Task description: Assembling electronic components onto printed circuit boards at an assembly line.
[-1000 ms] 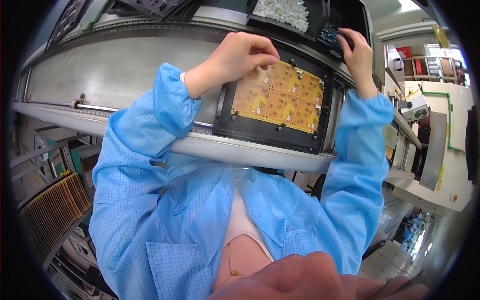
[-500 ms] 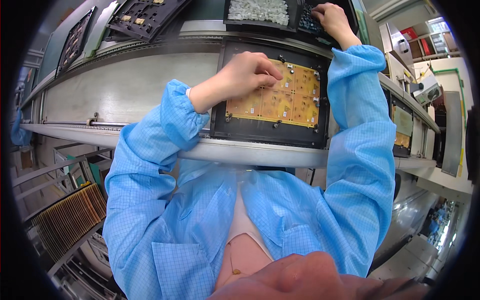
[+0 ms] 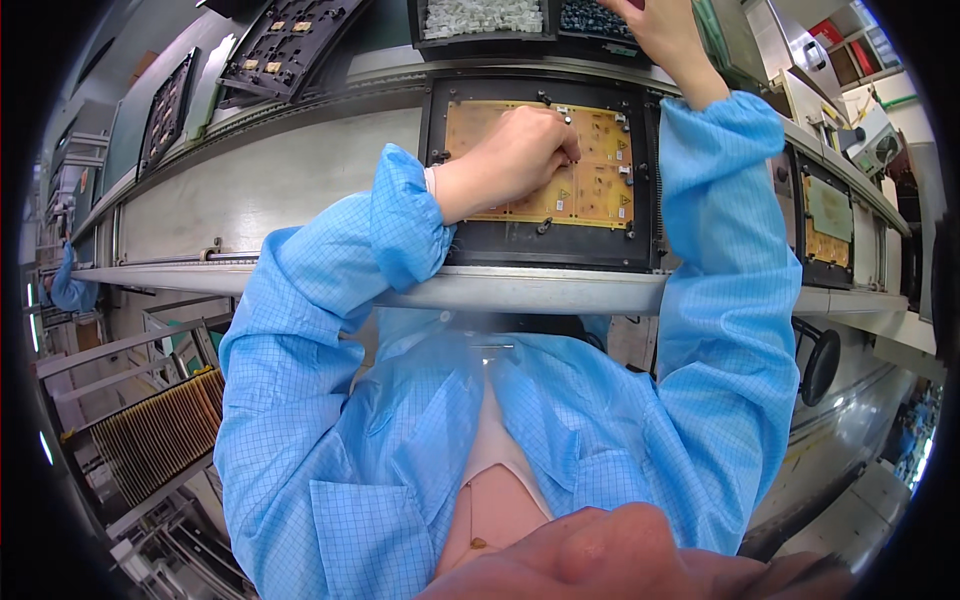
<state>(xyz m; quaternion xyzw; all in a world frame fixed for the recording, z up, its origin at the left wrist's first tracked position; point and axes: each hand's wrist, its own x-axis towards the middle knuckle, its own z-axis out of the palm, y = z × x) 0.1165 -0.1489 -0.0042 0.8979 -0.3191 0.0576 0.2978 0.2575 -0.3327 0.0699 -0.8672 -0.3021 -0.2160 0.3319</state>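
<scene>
A yellow circuit board panel (image 3: 595,190) lies in a black frame (image 3: 440,110) on the rail line before me. Over the middle of the panel is my left hand (image 3: 525,150), its thumb and fingers pinched together close to the board's surface. Whatever may be between those fingertips is too small to make out. My right hand (image 3: 665,38) is up at the far side, beside the black bin of small dark blue parts (image 3: 592,18). The picture's upper edge cuts off most of its fingers. Small black and white components (image 3: 625,172) stand along the panel's right side.
Left of the blue parts is a bin of white parts (image 3: 482,18). Black trays (image 3: 290,45) with small boards lean at the far left. A metal rail (image 3: 540,290) runs along the near edge. Another framed board (image 3: 828,225) sits to the right, and a rack of boards (image 3: 160,435) at lower left.
My left hand has moved from above the panel's left part toward its middle, its fingers now pinched down. My right hand stays by the blue parts. The whole view has shifted somewhat.
</scene>
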